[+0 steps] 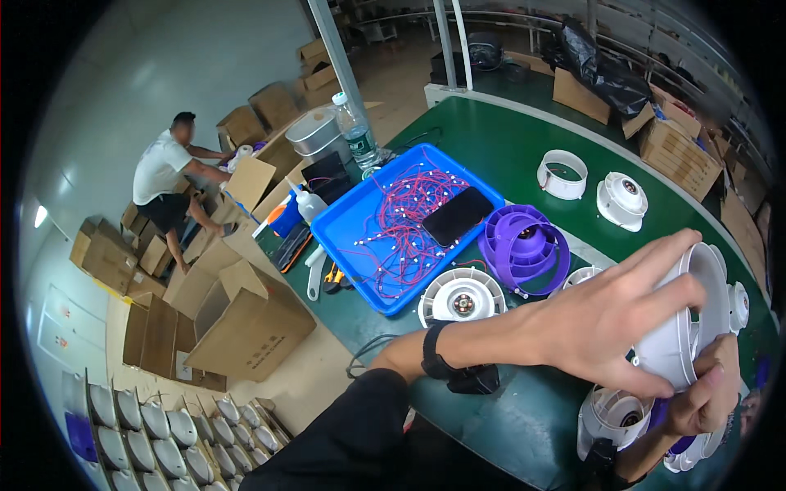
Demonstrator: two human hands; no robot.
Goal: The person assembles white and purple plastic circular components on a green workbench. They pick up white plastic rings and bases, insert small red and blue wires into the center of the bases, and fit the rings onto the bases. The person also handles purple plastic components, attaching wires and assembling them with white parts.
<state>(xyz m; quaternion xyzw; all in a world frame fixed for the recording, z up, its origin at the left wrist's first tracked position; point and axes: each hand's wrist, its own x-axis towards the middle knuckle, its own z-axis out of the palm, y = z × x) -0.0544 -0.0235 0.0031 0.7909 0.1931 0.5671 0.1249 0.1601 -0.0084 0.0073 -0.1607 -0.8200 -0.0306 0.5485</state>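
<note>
A white round plastic housing (665,350) is tilted up at the right side of the green table, gripped by both hands. My left hand (610,315) spreads across its side, fingers curled over the rim. Lower down, my right hand (711,391) pinches its bottom edge; part of that grip is hidden. Below them stands a white housing with a dark round centre (612,417). Purple round housings (524,245) and a white fan-like unit (463,301) lie left of my hands. Farther back are a white ring (562,174) and a white domed unit (624,200).
A blue tray (385,304) holds tangled red wires (409,213) and a black phone (457,216). Beside it are a water bottle (356,135), a squeeze bottle (308,203) and hand tools (334,277). An open cardboard box (254,323) stands left; a person (168,168) bends over boxes beyond.
</note>
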